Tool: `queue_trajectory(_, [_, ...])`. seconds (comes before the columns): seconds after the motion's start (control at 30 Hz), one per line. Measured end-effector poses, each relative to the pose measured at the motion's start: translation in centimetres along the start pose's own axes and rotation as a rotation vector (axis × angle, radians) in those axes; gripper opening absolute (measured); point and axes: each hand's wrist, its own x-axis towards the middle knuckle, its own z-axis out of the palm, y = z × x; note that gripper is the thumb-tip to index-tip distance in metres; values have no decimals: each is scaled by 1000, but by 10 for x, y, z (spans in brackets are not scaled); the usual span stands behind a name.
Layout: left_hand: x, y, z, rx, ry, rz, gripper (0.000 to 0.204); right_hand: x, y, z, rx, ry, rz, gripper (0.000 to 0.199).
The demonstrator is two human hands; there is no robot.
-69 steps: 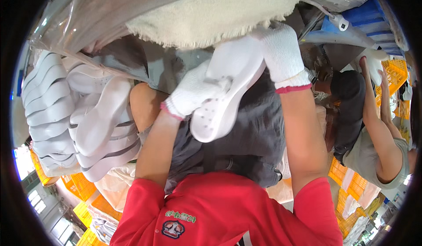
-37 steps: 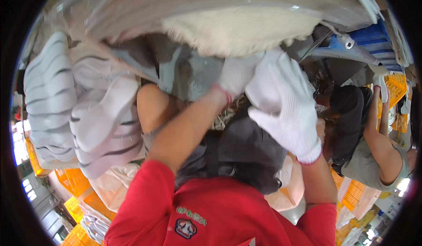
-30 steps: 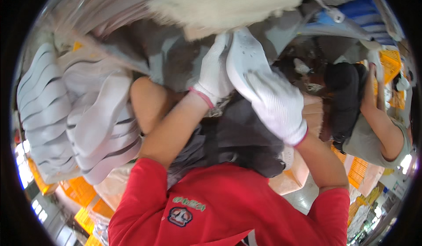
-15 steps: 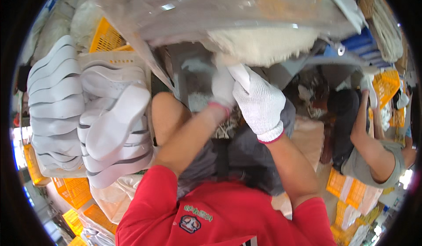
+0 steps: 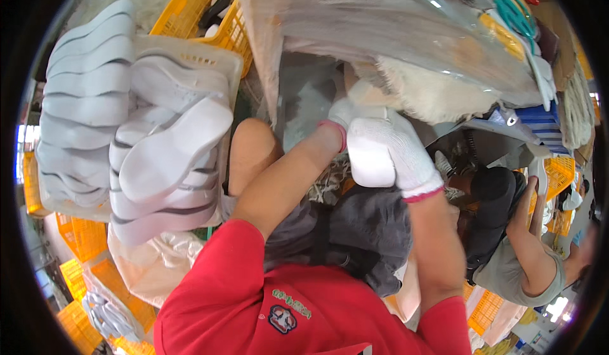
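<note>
Both my hands wear white knit gloves with red cuffs. My right hand (image 5: 399, 149) grips a white shoe sole (image 5: 370, 159), its heel end pointing down toward my lap. My left hand (image 5: 341, 114) sits just above and left of it, fingers curled on the sole's upper end, which is partly hidden behind the gloves. A cream fleecy lining piece (image 5: 431, 95) lies right behind the hands under a clear plastic sheet (image 5: 393, 31).
A pale crate (image 5: 236, 69) at the left holds stacked white soles (image 5: 165, 158); more white soles (image 5: 82, 95) are piled further left. Yellow crates (image 5: 184, 6) stand behind. Another person (image 5: 507, 247) sits at the right. A blue crate (image 5: 539, 117) is at the right.
The sole was held up in front of me with both hands, then turned and brought lower and closer to the fleecy piece. My view has tilted down, showing more of the left crate.
</note>
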Motion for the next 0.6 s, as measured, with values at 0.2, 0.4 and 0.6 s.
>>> queue_trajectory(0.2, [-78, -30, 23, 88, 300, -39, 72, -113, 44, 36, -537, 404, 166, 94])
queue_trajectory(0.4, [-92, 33, 33, -866, -19, -475, 93, -154, 92, 10, 164, 729, 64, 73])
queue_trajectory(0.6, [-67, 55, 24, -257, 153, -35, 74, -128, 79, -5, 374, 441, 36, 69])
